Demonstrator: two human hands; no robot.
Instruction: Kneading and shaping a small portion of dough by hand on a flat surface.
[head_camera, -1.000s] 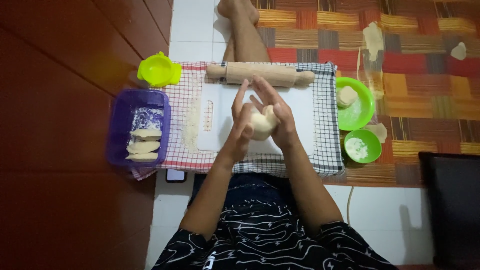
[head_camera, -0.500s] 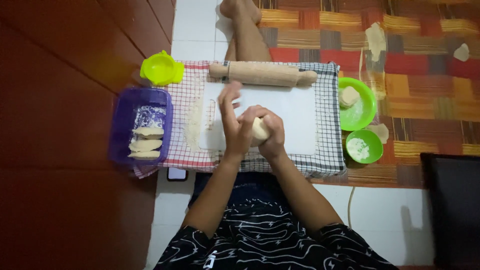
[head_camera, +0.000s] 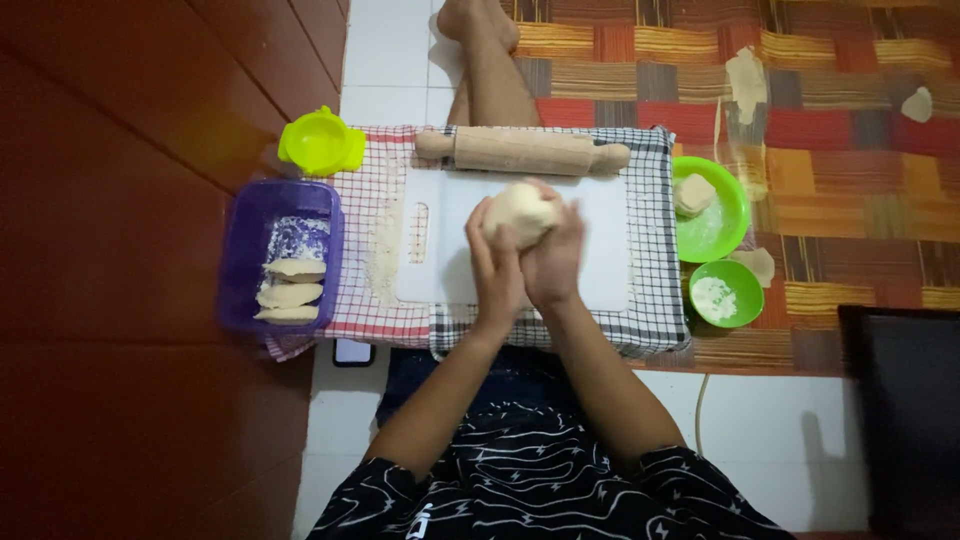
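— What do the hands hold?
— The left hand (head_camera: 497, 272) and right hand (head_camera: 552, 262) press together, fingers wrapped round a dough ball (head_camera: 518, 213), raised over the white board (head_camera: 600, 270).
— And beyond?
— A rolling pin (head_camera: 522, 151) lies ready at the board's far edge; the purple tub (head_camera: 236, 262) at left carries no label.

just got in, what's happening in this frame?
A person seated on the floor presses a ball of dough between the left hand and right hand, above a white cutting board. A wooden rolling pin lies at the board's far edge. Shaped dough pieces sit in a purple tub.
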